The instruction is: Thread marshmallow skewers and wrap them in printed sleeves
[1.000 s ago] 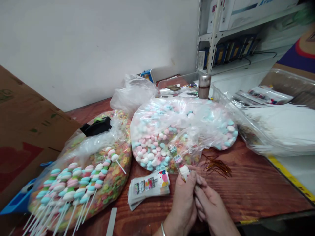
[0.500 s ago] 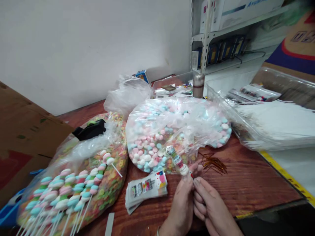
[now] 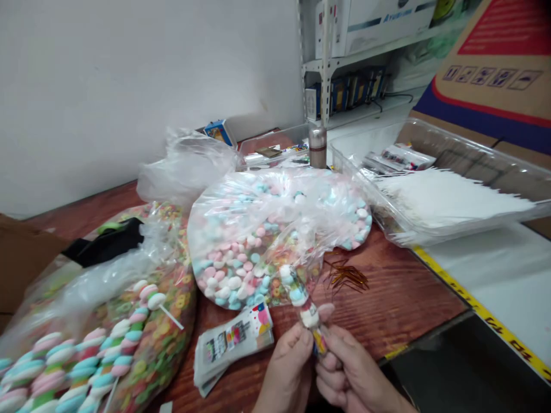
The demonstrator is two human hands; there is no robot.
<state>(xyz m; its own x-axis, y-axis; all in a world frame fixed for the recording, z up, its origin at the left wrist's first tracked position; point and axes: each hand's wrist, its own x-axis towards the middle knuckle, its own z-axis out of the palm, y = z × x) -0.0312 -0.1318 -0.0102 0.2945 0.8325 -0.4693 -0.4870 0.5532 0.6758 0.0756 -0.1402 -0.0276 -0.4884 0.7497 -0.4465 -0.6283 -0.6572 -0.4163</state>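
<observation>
A marshmallow skewer in a clear printed wrapper leans up and away between my two hands. My left hand pinches the wrapper's lower end between thumb and fingers. The fingers of my right hand close on the same lower end from the other side, where the plastic is gathered. To the left of my hands is a stack of flat printed bags. Thin copper-coloured twist ties lie loose on the table beyond my right hand. Several unwrapped marshmallow skewers rest on a bag of ring-shaped candies at the left.
Behind my hands lies a big clear bag of pastel marshmallows. At the right, a clear plastic tray holds many white sticks. A metal canister stands at the back. Cardboard boxes flank the wooden table.
The view has swung to the right, so the table's things appear further left. Both hands still grip the wrapped skewer, and its gathered lower end now shows between them.
</observation>
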